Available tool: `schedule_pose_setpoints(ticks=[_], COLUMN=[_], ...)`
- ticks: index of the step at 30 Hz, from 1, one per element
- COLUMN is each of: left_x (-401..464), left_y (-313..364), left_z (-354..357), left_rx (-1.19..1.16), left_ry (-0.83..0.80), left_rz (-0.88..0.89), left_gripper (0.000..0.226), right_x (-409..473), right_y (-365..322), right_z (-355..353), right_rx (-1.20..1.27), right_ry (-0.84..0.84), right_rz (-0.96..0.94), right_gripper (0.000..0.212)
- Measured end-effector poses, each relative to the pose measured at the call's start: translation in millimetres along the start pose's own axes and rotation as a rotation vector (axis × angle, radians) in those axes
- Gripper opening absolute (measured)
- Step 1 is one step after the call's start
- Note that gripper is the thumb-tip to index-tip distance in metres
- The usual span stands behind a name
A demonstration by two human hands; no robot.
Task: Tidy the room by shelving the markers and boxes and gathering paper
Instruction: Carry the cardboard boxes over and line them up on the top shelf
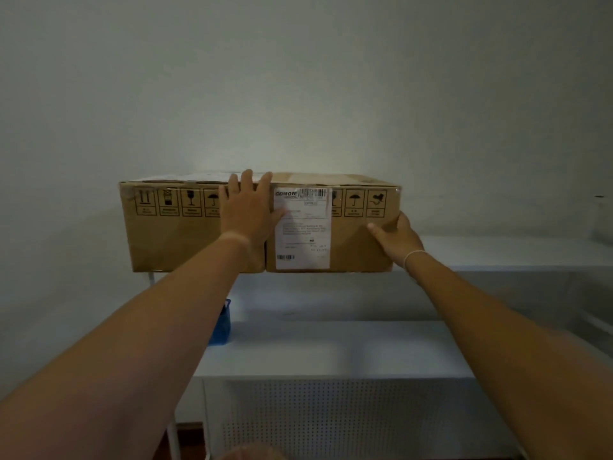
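- Box (199, 234): a wide cardboard carton sits at the centre of the view, raised against the wall, its front face towards the camera. A white label (302, 227) lies on that face, just right of centre, and handling symbols run along the top edge.
- Support: the box seems to rest on a top shelf (517, 252), whose surface shows at 3 o'clock of the box. Whether the base is fully seated cannot be told; the left part seems to overhang a thin upright.
- Left hand (247, 212): flat and open, palm pressed on the front face just left of the label, fingertips over the top edge. It clasps nothing.
- Right hand (396, 235): at 4 o'clock of the box centre, wrapped round the lower right corner, thumb on the front face, gripping the box.
- Lower shelf (331, 346): at 6 o'clock, bare apart from a blue container (221, 327) at its left end, partly hidden by the left forearm.
- Step in hand, by judgement: shelving the box, at the stage of pushing it home.
- Next move calls for: an even push from both hands until the back meets the wall, keeping it square, then letting go.
- No markers or paper are in view.
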State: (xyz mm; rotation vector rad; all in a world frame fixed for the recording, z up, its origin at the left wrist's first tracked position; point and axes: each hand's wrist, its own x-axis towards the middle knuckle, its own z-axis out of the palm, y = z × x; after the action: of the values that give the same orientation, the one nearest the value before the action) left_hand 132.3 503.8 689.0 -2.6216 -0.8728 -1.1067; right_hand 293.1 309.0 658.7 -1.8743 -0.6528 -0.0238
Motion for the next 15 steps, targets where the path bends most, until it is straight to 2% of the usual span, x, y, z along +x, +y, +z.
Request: schedule_pose_setpoints(ticks=[3, 6, 12, 15], left_x=[-11, -28, -89, -139], left_y=[17, 50, 175, 254], left_z=[-17, -34, -44, -44], left_rx=[-0.06, -0.268, -0.826, -1.004], left_ry=[0.08, 0.055, -0.252, -0.416], left_rz=[0.056, 0.153, 0.179, 0.203], left_gripper=[0.065, 0.056, 0.049, 0.049], right_x=[-23, -51, -139, -199], right_y=[8, 17, 52, 86], right_z=[-21, -59, -170, -234], right_rx=[-0.048, -0.073, -0.117, -0.161], right_ry=[-0.01, 0.018, 0.108, 0.206], right_rz=[0.053, 0.083, 0.139, 0.217], right_gripper=[0.075, 0.076, 0.069, 0.067])
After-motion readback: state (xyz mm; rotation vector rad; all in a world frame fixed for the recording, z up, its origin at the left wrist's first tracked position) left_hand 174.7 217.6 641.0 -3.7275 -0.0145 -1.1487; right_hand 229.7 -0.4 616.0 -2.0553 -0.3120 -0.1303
